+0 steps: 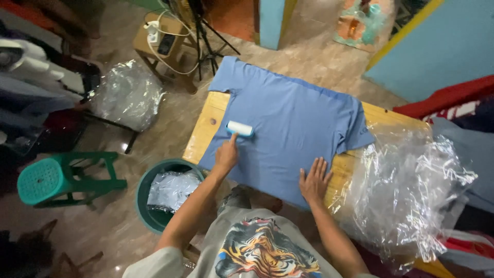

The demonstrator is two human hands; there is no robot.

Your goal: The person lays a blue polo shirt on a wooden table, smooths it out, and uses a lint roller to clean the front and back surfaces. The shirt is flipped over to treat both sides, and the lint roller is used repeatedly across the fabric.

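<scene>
A blue T-shirt (288, 123) lies spread flat on a wooden table (208, 126). My left hand (226, 154) grips the handle of a lint roller (240, 128), whose white roll rests on the shirt's left side. My right hand (314, 181) lies flat, fingers spread, on the shirt's near edge and presses it down.
A heap of clear plastic bags (406, 190) covers the table's right end. A teal bin (146, 203) with crumpled plastic stands by the table's left corner, near a green stool (56, 177). More plastic (128, 92), a small wooden stand with a power strip (162, 38) and a tripod (206, 44) stand beyond.
</scene>
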